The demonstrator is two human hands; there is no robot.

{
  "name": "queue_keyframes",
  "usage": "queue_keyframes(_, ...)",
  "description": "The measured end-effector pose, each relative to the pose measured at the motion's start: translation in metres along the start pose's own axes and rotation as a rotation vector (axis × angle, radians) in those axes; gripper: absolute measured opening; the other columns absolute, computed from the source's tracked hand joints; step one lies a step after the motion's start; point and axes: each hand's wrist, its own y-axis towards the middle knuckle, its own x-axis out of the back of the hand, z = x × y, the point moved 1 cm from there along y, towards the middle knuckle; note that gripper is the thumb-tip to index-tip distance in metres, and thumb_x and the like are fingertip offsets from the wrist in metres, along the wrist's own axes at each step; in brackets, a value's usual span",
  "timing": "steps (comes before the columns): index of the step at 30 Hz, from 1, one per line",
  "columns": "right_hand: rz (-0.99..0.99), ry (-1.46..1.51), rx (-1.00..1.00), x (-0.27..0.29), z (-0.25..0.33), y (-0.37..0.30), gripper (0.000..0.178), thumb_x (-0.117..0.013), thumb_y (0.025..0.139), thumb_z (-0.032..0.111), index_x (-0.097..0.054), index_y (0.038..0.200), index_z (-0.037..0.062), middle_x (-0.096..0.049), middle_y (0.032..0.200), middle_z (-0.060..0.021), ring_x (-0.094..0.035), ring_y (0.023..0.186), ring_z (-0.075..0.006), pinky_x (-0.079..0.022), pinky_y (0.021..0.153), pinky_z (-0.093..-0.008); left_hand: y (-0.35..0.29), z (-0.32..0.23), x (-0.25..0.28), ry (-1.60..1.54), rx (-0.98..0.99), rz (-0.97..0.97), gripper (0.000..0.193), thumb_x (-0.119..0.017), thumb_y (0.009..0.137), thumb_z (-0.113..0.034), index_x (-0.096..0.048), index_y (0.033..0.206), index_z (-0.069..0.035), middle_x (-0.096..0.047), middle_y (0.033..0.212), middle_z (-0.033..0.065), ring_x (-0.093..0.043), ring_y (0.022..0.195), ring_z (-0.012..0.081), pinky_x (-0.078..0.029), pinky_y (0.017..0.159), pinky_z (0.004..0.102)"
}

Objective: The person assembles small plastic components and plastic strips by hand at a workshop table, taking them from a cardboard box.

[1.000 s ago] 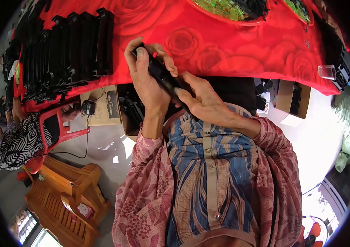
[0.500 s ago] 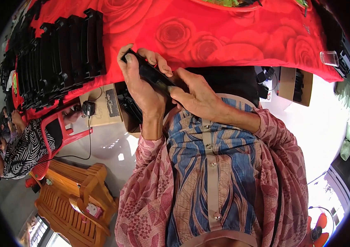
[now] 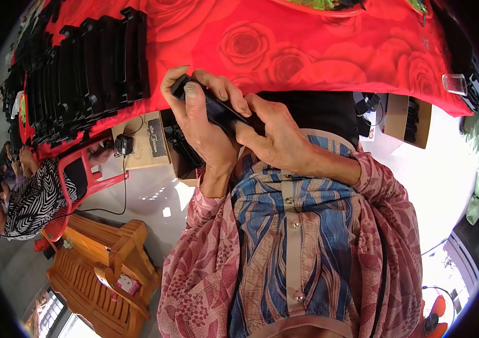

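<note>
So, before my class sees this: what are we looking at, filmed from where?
No machine here: these are a person's bare left hand and right hand, seen by a wide fisheye camera worn on the head, looking down, so straight edges bend. Both hold a slim black part. On the red rose-patterned cloth are a row of long black parts at left, a red-rimmed container of green and black pieces cut off at top, and a clear cup-like container at right.

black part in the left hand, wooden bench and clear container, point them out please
Black part point(image 3: 217, 110): head view, middle of its exposed face.
Wooden bench point(image 3: 84, 281): head view, its slats.
Clear container point(image 3: 453, 84): head view, its side.
</note>
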Motion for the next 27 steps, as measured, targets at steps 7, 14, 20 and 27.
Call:
queue_keyframes(7, -0.026, -0.023, 0.066, 0.002, -0.002, 0.002, 0.023, -0.064, 0.08, 0.01, -0.047, 0.083, -0.0038, -0.05, 0.068, -0.0202, -0.057, 0.061, -0.0291, -0.045, 0.057, -0.0382, 0.001, 0.002, -0.001, -0.077, -0.06, 0.053, 0.034, -0.047, 0.098, -0.028, -0.032, 0.123, -0.009, -0.044, 0.078, 0.0116, -0.049, 0.055, 0.0209, -0.045, 0.051, 0.0334)
queue_keyframes(14, 0.103, -0.041, -0.143, 0.007, -0.001, 0.006, 0.021, -0.063, 0.081, 0.006, -0.05, 0.093, -0.0049, -0.052, 0.069, -0.0136, -0.055, 0.062, -0.0153, -0.046, 0.056, -0.0312, 0.003, 0.009, 0.006, -0.102, 0.005, -0.047, 0.029, -0.046, 0.1, -0.028, -0.036, 0.12, -0.01, -0.041, 0.077, 0.0096, -0.047, 0.054, 0.0197, -0.044, 0.048, 0.0332)
queue_keyframes(20, 0.121, -0.137, 0.023, 0.005, -0.007, -0.001, 0.022, -0.059, 0.083, 0.009, -0.047, 0.092, -0.0071, -0.057, 0.082, -0.027, -0.061, 0.078, -0.0393, -0.046, 0.066, -0.0421, 0.006, 0.014, 0.02, -0.176, 0.016, -0.06, 0.027, -0.047, 0.1, -0.029, -0.039, 0.119, -0.011, -0.042, 0.078, 0.0091, -0.047, 0.054, 0.0188, -0.043, 0.047, 0.0312)
queue_keyframes(27, 0.199, -0.006, -0.186, 0.01, -0.008, -0.001, 0.024, -0.059, 0.083, 0.01, -0.046, 0.092, -0.0067, -0.056, 0.085, -0.027, -0.059, 0.082, -0.0419, -0.046, 0.071, -0.045, 0.008, 0.024, 0.026, -0.282, 0.058, -0.081, 0.027, -0.05, 0.099, -0.03, -0.041, 0.117, -0.012, -0.041, 0.077, 0.0071, -0.045, 0.054, 0.0179, -0.041, 0.045, 0.03)
